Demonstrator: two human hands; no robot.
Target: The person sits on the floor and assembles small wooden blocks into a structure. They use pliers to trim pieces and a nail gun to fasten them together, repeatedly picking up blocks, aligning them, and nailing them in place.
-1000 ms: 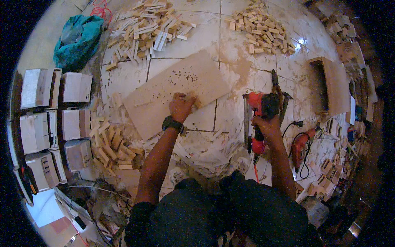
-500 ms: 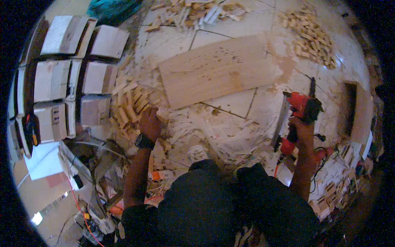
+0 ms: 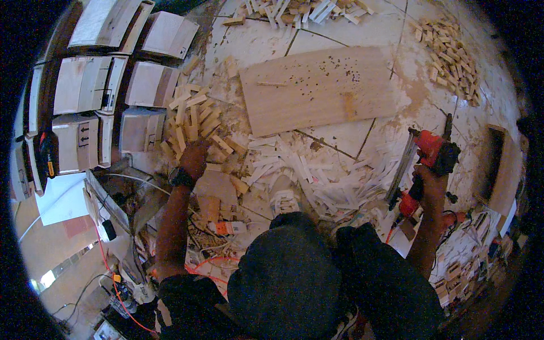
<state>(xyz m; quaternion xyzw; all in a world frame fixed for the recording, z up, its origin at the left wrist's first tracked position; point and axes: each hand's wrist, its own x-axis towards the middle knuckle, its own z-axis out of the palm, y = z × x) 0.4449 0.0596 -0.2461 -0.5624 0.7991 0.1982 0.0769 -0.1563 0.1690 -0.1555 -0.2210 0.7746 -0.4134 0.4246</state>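
Observation:
My left hand (image 3: 195, 157), with a dark watch on its wrist, reaches down at the near edge of a pile of short wooden blocks (image 3: 194, 120). Its fingers are dark and partly hidden, so whether they grip a block is unclear. In my right hand (image 3: 432, 177) is a red and black nail gun (image 3: 433, 148), held by its grip with its long magazine to the left. Ahead, between the hands, a wide wooden board (image 3: 317, 96) lies flat on the tiled floor. Dark specks dot its right half, and a thin light strip (image 3: 272, 84) shows on its left part.
Stacked pale wooden boxes (image 3: 82, 85) stand at the left. More block piles lie at the far right (image 3: 453, 62) and top (image 3: 300, 8). White strips (image 3: 323, 181) litter the floor before my shoe (image 3: 285, 201). Orange cable (image 3: 218, 260) runs near my left arm.
The view has shifted, so the board and piles sit differently in it. My left hand has moved left along the near edge of the block pile. The nail gun stays in my right hand.

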